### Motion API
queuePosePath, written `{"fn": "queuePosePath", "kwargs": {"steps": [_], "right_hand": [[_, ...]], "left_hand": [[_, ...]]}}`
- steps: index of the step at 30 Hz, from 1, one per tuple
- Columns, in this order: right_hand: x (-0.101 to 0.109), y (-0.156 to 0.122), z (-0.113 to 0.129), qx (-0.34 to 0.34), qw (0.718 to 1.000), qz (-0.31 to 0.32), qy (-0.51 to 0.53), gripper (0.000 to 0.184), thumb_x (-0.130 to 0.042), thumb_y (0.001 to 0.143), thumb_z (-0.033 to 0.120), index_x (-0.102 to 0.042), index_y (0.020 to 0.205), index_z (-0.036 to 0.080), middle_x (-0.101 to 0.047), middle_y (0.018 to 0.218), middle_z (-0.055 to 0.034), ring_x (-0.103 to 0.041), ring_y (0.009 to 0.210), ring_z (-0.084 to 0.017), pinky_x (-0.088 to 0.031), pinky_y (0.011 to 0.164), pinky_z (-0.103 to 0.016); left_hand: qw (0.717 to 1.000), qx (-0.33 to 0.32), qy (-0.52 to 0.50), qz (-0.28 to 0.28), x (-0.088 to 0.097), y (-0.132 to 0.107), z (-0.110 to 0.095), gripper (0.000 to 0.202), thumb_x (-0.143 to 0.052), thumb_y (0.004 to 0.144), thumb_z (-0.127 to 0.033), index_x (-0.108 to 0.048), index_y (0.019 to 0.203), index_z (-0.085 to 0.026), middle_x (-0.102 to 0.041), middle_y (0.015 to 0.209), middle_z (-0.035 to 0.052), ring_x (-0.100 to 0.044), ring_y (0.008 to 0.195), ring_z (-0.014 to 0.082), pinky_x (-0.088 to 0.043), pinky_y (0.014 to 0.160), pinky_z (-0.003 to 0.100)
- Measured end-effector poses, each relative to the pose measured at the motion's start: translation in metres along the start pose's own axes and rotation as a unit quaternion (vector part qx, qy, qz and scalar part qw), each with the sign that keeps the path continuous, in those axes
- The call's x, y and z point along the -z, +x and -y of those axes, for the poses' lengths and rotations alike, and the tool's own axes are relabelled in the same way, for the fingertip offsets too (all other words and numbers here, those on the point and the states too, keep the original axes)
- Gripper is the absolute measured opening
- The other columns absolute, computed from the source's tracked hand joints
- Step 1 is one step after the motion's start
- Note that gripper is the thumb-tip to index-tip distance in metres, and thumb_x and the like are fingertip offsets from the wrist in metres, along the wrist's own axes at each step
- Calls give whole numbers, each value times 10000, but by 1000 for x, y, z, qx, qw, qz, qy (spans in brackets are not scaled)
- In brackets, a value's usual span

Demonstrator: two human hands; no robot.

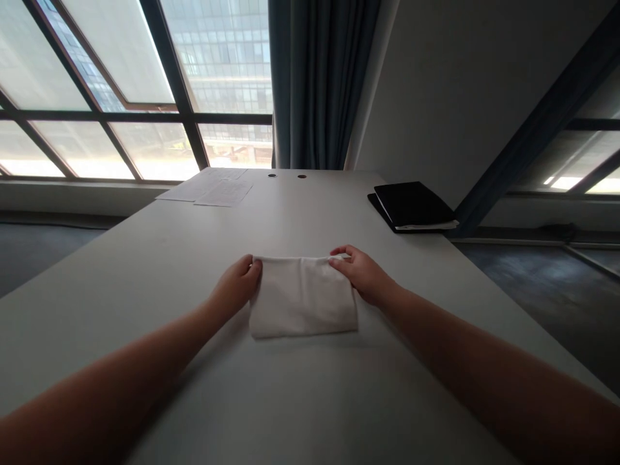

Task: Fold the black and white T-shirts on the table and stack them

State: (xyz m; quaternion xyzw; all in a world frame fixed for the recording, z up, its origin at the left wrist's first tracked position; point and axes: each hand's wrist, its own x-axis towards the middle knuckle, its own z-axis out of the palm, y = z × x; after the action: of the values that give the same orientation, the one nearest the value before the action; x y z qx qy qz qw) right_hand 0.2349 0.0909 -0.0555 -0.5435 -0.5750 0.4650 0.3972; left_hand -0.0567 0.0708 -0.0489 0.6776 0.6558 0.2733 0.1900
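A white cloth (305, 300), roughly rectangular and probably folded, is stretched between my two hands above the middle of the table. Its upper edge runs nearly straight from hand to hand, and a faint crease goes down its centre. My left hand (241, 279) pinches the upper left corner, thumb in front and the other fingers mostly hidden behind. At the upper right corner my right hand (361, 271) grips the cloth between thumb and fingers, with the index finger reaching over the top edge. The lower edge hangs towards me; I cannot tell whether it touches the table.
The long white table (310, 407) reaches towards the window. Printed paper sheets (223, 192) lie at its far left. On the far right rests a black folder (414, 203) with papers in it. Two round holes pierce the far end, before a dark blue curtain (320, 84).
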Motion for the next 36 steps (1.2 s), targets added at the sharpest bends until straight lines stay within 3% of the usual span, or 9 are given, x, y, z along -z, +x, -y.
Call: {"fn": "queuePosePath", "kwargs": {"steps": [4, 8, 13, 16, 20, 24, 28, 31, 36], "right_hand": [[2, 28, -15, 27, 976, -22, -214, 296, -731, 853, 377, -650, 1084, 211, -717, 808, -18, -687, 732, -207, -537, 702, -320], [9, 29, -23, 112, 950, -71, -284, 285, -733, 860, 377, -660, 1084, 217, -700, 817, -11, -674, 778, -205, -539, 785, -337], [1, 7, -13, 263, 906, -108, -314, 236, -608, 942, 342, -688, 1118, 207, -725, 1092, -120, -684, 1016, -277, -562, 960, -447], [-18, -12, -9, 340, 859, -14, -382, 367, -515, 1014, 356, -687, 1287, 182, -674, 1354, -164, -592, 1307, -310, -431, 1183, -513], [-31, -19, -20, 279, 832, 122, -463, 653, -486, 1042, 510, -485, 1579, 138, -434, 1648, -187, -382, 1542, -333, -288, 1286, -543], [-19, -6, -33, 205, 837, 128, -492, 779, -407, 1051, 605, -361, 1651, 110, -281, 1719, -186, -227, 1609, -330, -237, 1311, -526], [-6, 5, -42, 171, 850, 100, -489, 776, -367, 1055, 599, -338, 1660, 113, -238, 1733, -178, -231, 1606, -339, -253, 1303, -537], [-2, 14, -49, 174, 863, 68, -469, 737, -397, 1049, 559, -396, 1632, 108, -317, 1706, -184, -232, 1604, -357, -236, 1307, -556], [0, 28, -51, 154, 901, 17, -404, 522, -542, 986, 459, -664, 1372, 129, -509, 1591, -190, -305, 1577, -371, -293, 1284, -550]], "left_hand": [[985, 2, 171, 32, -15, 15, 20, 272, -406, 1025, -390, -601, 1135, -237, -755, 899, 74, -713, 843, 270, -479, 718, 332], [982, -21, 189, 17, -10, 13, 22, 329, -442, 1021, -383, -550, 1286, -221, -757, 988, 83, -726, 907, 291, -531, 814, 382], [962, -218, 151, -63, -1, -12, 5, 340, -392, 1055, -387, -624, 1194, -180, -701, 1182, 147, -657, 1134, 297, -504, 1048, 457], [938, -308, 158, -4, -16, -35, 0, 432, -395, 1074, -426, -608, 1359, -181, -605, 1467, 166, -547, 1382, 312, -430, 1175, 486], [927, -305, 209, 65, -39, -48, 16, 675, -408, 1062, -511, -406, 1608, -113, -306, 1709, 217, -257, 1598, 373, -293, 1273, 562], [936, -244, 229, 109, -35, -36, 43, 780, -353, 1065, -592, -283, 1675, -111, -170, 1742, 199, -149, 1622, 347, -273, 1288, 542], [947, -193, 205, 151, -13, -7, 64, 729, -234, 1091, -524, -236, 1689, -107, -238, 1730, 162, -201, 1614, 276, -233, 1313, 493], [967, -172, 136, 127, 1, 10, 69, 715, -193, 1098, -518, -265, 1680, -108, -280, 1724, 155, -241, 1608, 263, -241, 1315, 471], [936, -325, 93, 97, 8, 7, 35, 675, -227, 1104, -536, -372, 1637, -147, -290, 1727, 157, -267, 1606, 265, -228, 1322, 461]]}}
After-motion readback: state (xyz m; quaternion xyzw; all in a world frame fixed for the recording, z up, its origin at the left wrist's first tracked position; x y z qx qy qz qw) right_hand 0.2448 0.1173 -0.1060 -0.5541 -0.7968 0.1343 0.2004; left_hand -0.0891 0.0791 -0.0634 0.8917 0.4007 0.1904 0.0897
